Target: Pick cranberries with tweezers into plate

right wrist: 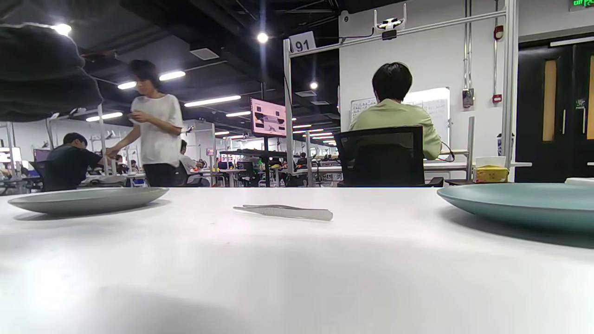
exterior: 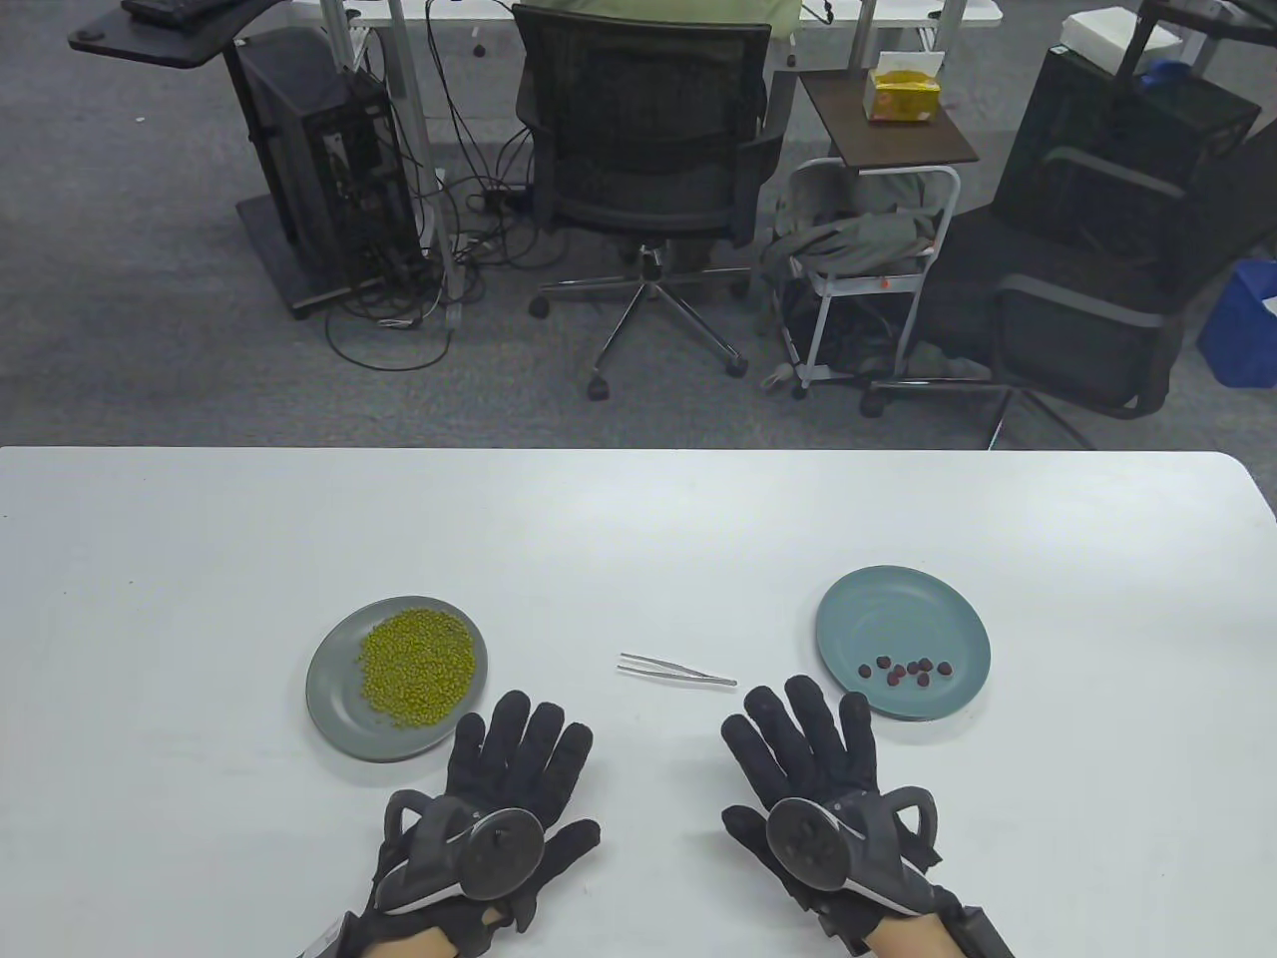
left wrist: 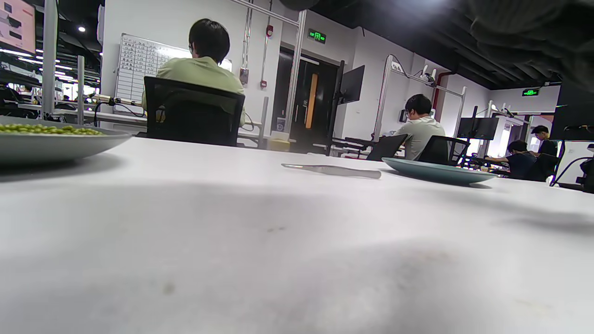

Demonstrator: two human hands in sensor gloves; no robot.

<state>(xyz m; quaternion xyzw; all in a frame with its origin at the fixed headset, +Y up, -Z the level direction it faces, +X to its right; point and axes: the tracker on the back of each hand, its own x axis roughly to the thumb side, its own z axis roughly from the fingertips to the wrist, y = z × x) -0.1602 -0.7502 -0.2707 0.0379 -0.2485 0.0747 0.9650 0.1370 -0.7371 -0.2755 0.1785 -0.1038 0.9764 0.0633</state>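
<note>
The white worktop carries everything in play. On its left side sits a grey plate heaped with green beans; on its right side sits a teal plate holding a small cluster of cranberries near its front rim. Which plate is the destination cannot be determined from the layout alone.

The left hand and the right hand both rest palm-down on the worktop near its front edge, fingers spread and released, each grip holding nothing.

The tweezers lie flat between the two plates, untouched. Their long axis runs roughly left to right, with the open tips toward the grey plate and the joined end toward the teal plate. The right wrist view confirms this orientation of the tweezers.

Key relation: the tweezers lie just beyond and inward of the right hand's fingers, whose grip is nearer than the left. The joined end points toward that hand, so a right-hand pickup appears the more direct move.
</note>
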